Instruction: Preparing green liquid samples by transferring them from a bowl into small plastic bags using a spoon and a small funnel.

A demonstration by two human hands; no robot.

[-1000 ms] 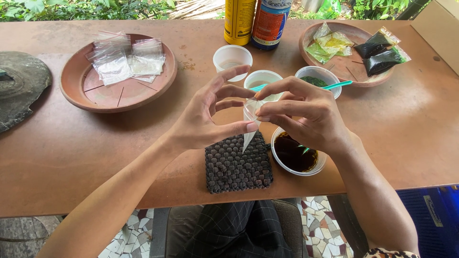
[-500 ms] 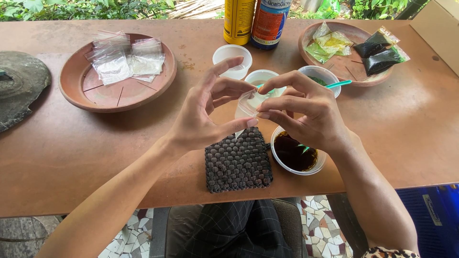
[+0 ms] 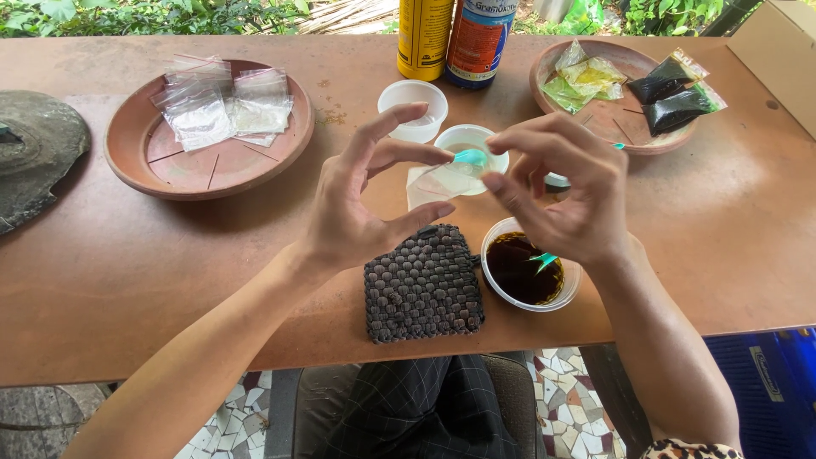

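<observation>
Both forearms are bare, with no rings or watch on the left hand [image 3: 357, 212] or right hand [image 3: 565, 200]. Dark checked trousers [image 3: 416, 408]; a leopard-print sleeve edge [image 3: 688, 449] at the right elbow.

I see a brown wooden table [image 3: 127, 280] in daylight. Green foliage [image 3: 153, 13] sits at twelve o'clock; mosaic tile floor [image 3: 578, 408] at six.

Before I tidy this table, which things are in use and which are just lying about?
In use:
- left hand and right hand, pinching a small clear plastic bag
- small white cup with turquoise spoon
- white cup of dark liquid

Lying about:
- brown clay dish of clear bags
- clay dish of green and black sachets
- dark woven pouch
- two bottles
</observation>
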